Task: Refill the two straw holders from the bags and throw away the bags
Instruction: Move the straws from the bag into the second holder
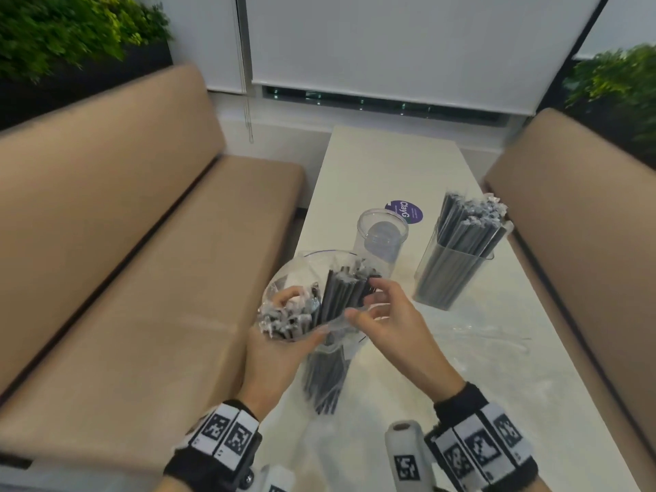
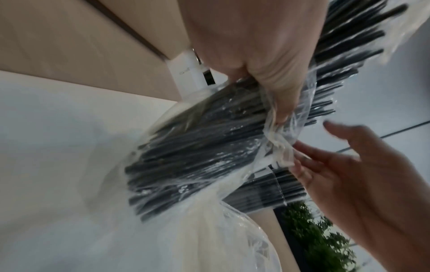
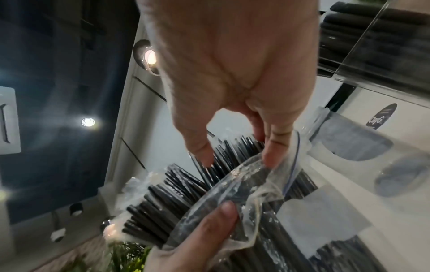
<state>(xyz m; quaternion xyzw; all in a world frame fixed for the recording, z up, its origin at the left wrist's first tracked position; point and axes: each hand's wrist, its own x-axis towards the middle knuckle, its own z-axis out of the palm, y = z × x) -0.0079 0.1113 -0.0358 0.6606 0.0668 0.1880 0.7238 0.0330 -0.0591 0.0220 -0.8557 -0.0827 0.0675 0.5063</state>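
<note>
My left hand (image 1: 300,316) grips a clear plastic bag (image 1: 319,353) of black straws (image 1: 340,292), held upright over the near left edge of the white table (image 1: 390,165). The bag's mouth gapes wide at the top. My right hand (image 1: 362,300) reaches into that mouth, with fingers curled on the straw tips and the thumb on the bag's rim (image 3: 274,171). Behind the bag stands an empty round clear holder (image 1: 381,239). To its right is a square clear holder (image 1: 458,264) packed with black straws. In the left wrist view my left hand's thumb (image 2: 281,103) presses the bag (image 2: 186,165).
A crumpled empty clear bag (image 1: 479,335) lies flat on the table to the right of my hands. A purple round sticker (image 1: 404,211) sits behind the round holder. Beige benches (image 1: 142,278) flank the table on both sides, with window blinds and plants beyond.
</note>
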